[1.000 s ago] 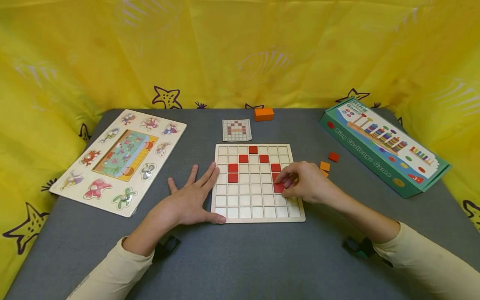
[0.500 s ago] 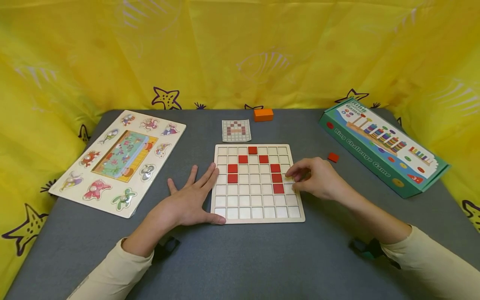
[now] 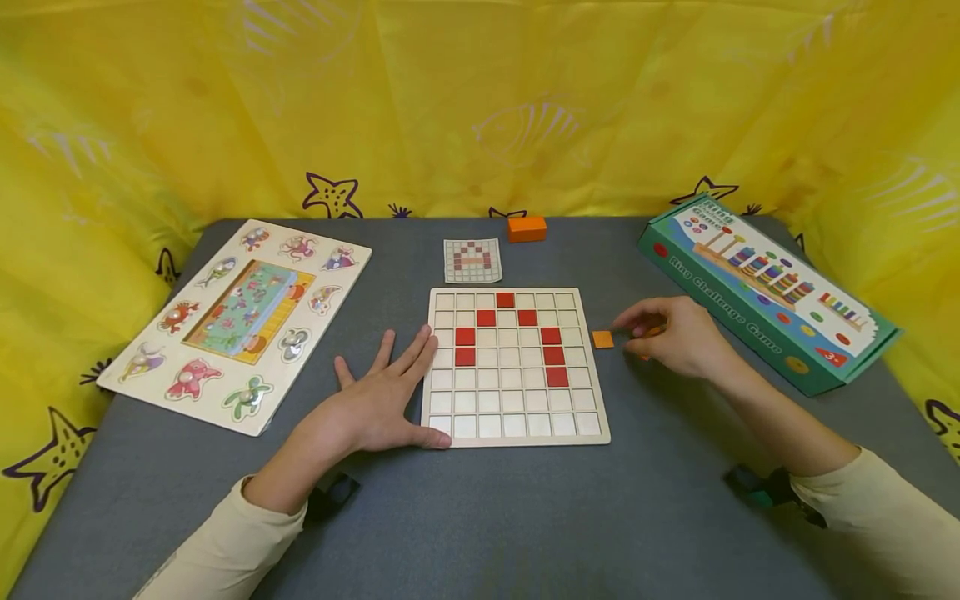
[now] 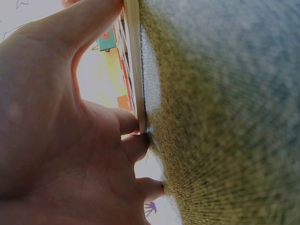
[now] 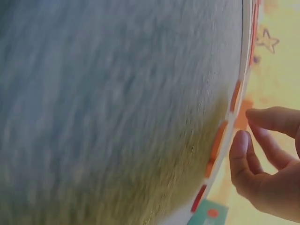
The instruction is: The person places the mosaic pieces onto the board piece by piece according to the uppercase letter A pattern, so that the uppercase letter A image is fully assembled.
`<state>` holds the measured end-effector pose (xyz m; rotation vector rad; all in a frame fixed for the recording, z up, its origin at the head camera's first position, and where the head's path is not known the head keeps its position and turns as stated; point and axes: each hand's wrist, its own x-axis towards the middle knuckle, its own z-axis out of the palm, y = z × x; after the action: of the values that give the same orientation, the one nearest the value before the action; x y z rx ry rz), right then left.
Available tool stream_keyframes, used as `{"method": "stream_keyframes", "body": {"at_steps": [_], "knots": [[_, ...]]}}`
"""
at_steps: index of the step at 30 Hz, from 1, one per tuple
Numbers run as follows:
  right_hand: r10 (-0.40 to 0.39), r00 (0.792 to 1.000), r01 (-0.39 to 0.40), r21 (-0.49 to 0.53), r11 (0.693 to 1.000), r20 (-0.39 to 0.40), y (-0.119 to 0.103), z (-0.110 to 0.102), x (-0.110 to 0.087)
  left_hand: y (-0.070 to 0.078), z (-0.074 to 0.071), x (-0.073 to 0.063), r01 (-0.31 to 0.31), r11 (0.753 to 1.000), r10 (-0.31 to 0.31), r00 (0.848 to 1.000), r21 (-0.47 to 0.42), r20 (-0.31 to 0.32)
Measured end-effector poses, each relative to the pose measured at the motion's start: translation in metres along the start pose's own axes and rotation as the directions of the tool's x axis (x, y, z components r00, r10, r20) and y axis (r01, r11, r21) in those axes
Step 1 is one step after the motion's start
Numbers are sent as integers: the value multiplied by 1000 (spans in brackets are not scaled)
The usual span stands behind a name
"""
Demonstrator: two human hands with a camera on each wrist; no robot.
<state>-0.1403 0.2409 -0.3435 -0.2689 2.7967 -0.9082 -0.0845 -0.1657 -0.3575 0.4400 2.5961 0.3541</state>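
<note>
A wooden puzzle board (image 3: 156, 385) studded with sea creatures lies tilted on the gray table (image 3: 480, 525), off to the left of a person's left hand (image 3: 378, 404). That hand, fingers straight and fanned, steadies the left edge of a wooden grid board (image 3: 512, 402) with its thumb and fingertips, grasping nothing. The grid board lies flat between the two hands, eight red tiles (image 3: 557, 377) set in its squares in a pointed arch, its left leg shorter than its right. Beyond the board, farther out than either hand, a small card (image 3: 472, 261) bears a printed grid with reddish squares and an orange strip; an orange block (image 3: 527, 229) sits near its right side. A single orange tile (image 3: 603, 339) lies on the table just past the board's right edge, short of the right hand's fingertips. The right hand (image 3: 678, 337) hovers with fingers loosely bent, thumb and forefinger apart and no tile seen between them. More orange tiles (image 5: 215, 150) and a lone red tile (image 5: 199, 198) lie by its fingers, seen from the right wrist. To that hand's right, a green "Ring Challenge Game" box (image 3: 772, 300) rests at an angle before a yellow cloth (image 3: 420, 83) patterned with fish and starfish.
</note>
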Motion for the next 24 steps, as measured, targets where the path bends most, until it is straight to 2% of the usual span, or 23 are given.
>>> {"method": "stream_keyframes", "body": {"at_steps": [9,16,24], "knots": [[50,998,-51,-26,998,-48,21,-19,4,0,0,1,4,1000,-4,1000,-3,9],[82,996,-83,-45,996,-38,40,-27,9,0,0,0,1,1000,-1,1000,-4,9],[94,995,-95,-60,994,-15,47,-31,11,0,0,1,2,1000,-2,1000,-9,11]]}}
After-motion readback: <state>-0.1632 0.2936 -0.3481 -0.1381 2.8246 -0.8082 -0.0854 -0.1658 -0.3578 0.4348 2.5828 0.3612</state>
